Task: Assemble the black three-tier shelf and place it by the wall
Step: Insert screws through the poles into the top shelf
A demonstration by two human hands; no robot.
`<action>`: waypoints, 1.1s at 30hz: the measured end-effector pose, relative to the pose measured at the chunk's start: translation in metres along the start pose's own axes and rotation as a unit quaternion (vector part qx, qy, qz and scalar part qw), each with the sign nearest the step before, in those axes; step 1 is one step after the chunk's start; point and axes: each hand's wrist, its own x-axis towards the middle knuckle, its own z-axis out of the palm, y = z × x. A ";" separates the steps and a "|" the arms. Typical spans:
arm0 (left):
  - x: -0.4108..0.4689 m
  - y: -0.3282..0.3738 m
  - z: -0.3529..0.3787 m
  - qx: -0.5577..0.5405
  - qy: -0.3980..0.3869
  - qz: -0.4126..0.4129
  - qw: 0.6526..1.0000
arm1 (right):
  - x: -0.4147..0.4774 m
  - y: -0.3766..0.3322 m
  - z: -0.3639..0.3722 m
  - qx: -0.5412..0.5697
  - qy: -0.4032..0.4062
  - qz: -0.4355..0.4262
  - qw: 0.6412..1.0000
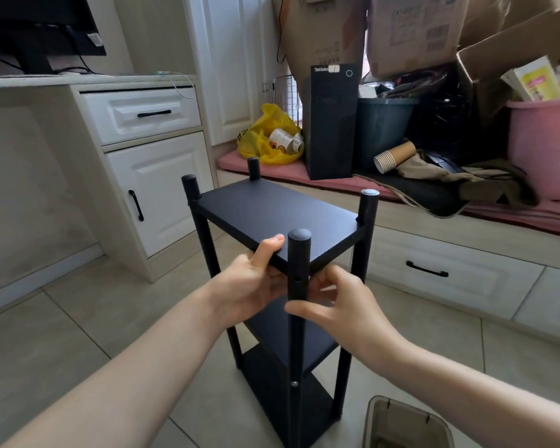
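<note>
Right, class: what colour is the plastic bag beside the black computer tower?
The plastic bag is yellow; the head view, the only one, shows it clearly.

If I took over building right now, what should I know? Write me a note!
Left hand grips the top board at its near edge, thumb on top.
Right hand holds the near post just under it.
The shelf stands upright on the tiled floor, all three boards and four posts in.
The post's upper hole looks empty; a screw shows lower down.
To do: probably fill that hole, then move it by the wall.
</note>
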 end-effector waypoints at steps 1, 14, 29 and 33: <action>0.000 0.001 -0.002 0.007 0.009 0.006 1.000 | 0.002 -0.002 -0.004 -0.019 -0.004 -0.019 1.000; -0.027 0.024 -0.016 0.019 0.316 0.031 0.948 | 0.029 0.020 -0.059 -0.047 0.072 0.034 0.996; -0.066 0.002 -0.006 0.460 0.158 0.223 0.845 | 0.034 0.019 -0.045 0.006 0.014 0.042 0.999; -0.059 0.003 -0.007 0.465 0.167 0.219 0.842 | 0.031 0.020 -0.048 0.015 0.025 0.042 0.999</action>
